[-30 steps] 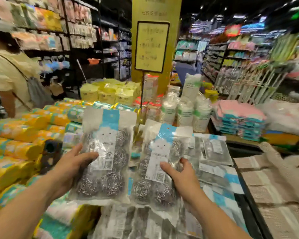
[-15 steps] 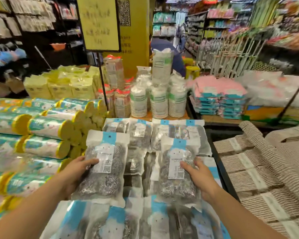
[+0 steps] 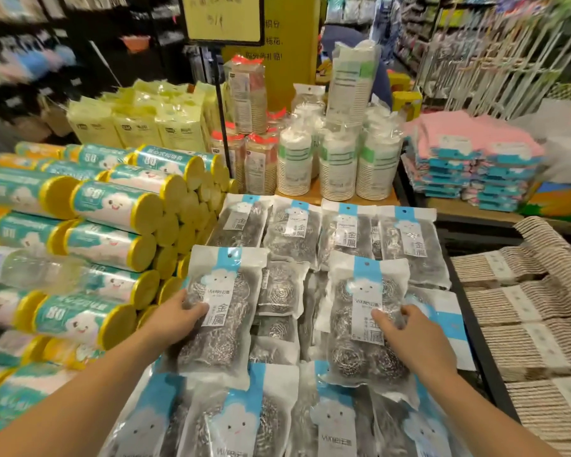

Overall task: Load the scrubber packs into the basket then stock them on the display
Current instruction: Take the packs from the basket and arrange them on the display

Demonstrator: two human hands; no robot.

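My left hand (image 3: 175,316) grips a clear pack of steel-wool scrubbers (image 3: 221,305) by its left edge, low over the display. My right hand (image 3: 412,334) holds a second scrubber pack (image 3: 360,311), fingers on its front right side. Both packs have a white and blue cloud label. Under them lie several more scrubber packs: a far row (image 3: 327,232), a near row (image 3: 238,420), and loose ones in the middle gap (image 3: 279,291). No basket is in view.
Stacked yellow-capped bag rolls (image 3: 112,232) rise at the left. Paper cup stacks (image 3: 337,166) and a sign pole (image 3: 223,127) stand behind. Beige ribbed cloths (image 3: 524,324) fill the right, past a dark table edge (image 3: 468,311). Pink cloth packs (image 3: 468,166) sit far right.
Both hands have brought their packs down and forward from chest height to just above the display's middle row. My view has tilted down toward the table.
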